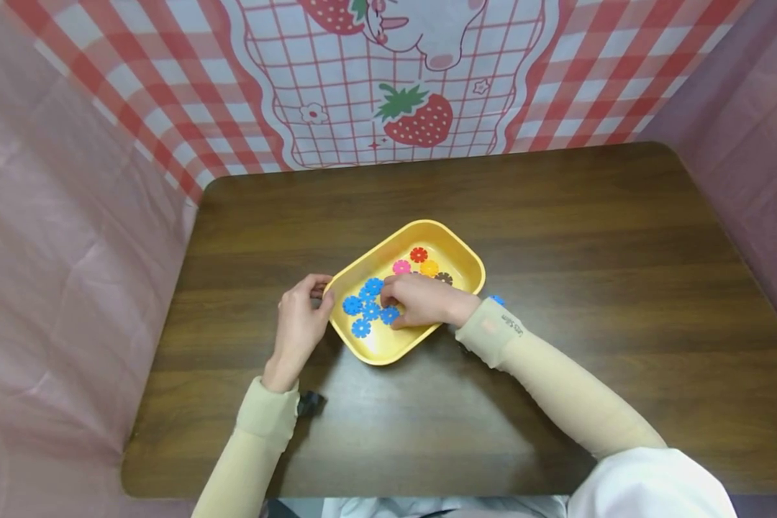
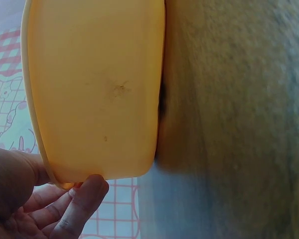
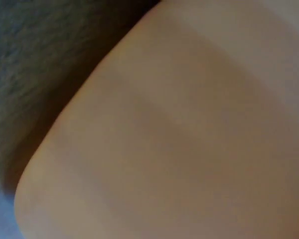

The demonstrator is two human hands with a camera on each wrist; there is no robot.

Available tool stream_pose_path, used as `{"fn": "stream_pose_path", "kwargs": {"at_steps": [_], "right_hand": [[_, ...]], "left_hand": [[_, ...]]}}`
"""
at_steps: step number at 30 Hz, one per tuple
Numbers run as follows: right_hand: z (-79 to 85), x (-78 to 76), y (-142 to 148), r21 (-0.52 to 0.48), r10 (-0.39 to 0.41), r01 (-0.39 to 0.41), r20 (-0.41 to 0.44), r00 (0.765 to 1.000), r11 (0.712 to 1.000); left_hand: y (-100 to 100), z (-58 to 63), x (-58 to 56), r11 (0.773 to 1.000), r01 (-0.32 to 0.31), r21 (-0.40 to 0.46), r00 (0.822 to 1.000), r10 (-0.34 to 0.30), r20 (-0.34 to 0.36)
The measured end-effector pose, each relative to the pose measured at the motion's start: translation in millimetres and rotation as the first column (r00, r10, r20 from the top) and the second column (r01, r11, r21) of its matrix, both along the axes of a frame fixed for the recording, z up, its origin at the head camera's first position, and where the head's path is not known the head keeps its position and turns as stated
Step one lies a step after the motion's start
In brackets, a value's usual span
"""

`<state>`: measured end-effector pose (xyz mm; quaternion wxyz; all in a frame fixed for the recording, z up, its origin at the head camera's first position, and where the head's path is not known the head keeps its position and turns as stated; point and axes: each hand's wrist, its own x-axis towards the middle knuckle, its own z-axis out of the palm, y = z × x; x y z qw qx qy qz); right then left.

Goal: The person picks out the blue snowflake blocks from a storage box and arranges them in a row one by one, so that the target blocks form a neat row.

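A yellow plastic tray (image 1: 427,224) with rounded corners sits on the table, holding flower-shaped plastic discs. My left hand (image 1: 300,320) grips its left end by the rim; in the left wrist view, fingers and thumb meet at the tray's edge (image 2: 94,124). My right hand (image 1: 421,298) reaches over the near-right side into the tray, fingers bent down beside a blue disc (image 1: 390,315). Whether they pinch it is hidden. More blue discs (image 1: 361,328) lie on the left. Red (image 1: 419,255), pink (image 1: 401,267), orange (image 1: 429,268) and dark brown (image 1: 444,278) discs lie towards the right.
The tray stands on a brown wooden table (image 1: 589,252). Behind it hangs a red-and-white checked cloth (image 1: 337,129) with strawberries, and pink curtains (image 1: 58,252) flank the sides. A bit of blue (image 1: 497,300) shows beside the right cuff. The right wrist view is mostly a blurred tray wall.
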<state>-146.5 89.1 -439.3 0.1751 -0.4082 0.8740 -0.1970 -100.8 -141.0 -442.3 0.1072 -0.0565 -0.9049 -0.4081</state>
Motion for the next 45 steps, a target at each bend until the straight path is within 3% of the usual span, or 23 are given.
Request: {"fn": "stream_pose_path", "kwargs": {"at_steps": [14, 21, 28, 35, 40, 45], "right_hand": [[1.2, 0.4, 1, 0.001, 0.019, -0.019, -0.056, 0.998, 1.0], [16.0, -1.9, 12, -0.065, -0.022, 0.018, -0.064, 0.998, 0.998], [39.8, -5.1, 42, -0.181, -0.085, 0.071, -0.072, 0.994, 0.981], [59.7, 1.7, 85, -0.173, -0.22, 0.206, -0.064, 0.973, 0.963], [62.6, 6.1, 116, -0.203, -0.284, 0.259, -0.104, 0.953, 0.944], [54.7, 9.7, 143, -0.255, -0.327, 0.282, -0.152, 0.933, 0.925]], "left_hand": [[1, 0.7, 1.3, 1.0, 0.004, -0.002, 1.0, -0.004, -0.018], [0, -0.1, 1.8, 1.0, 0.0, 0.006, 1.0, 0.0, -0.008], [0, -0.1, 0.7, 1.0, 0.005, 0.015, 1.0, -0.005, -0.002], [1, -0.1, 0.4, 1.0, 0.008, 0.012, 1.0, -0.008, 0.011], [2, 1.8, 0.5, 1.0, 0.011, 0.014, 1.0, -0.011, 0.014], [2, 2.9, 1.8, 1.0, 0.002, 0.013, 1.0, -0.002, 0.018]]}}
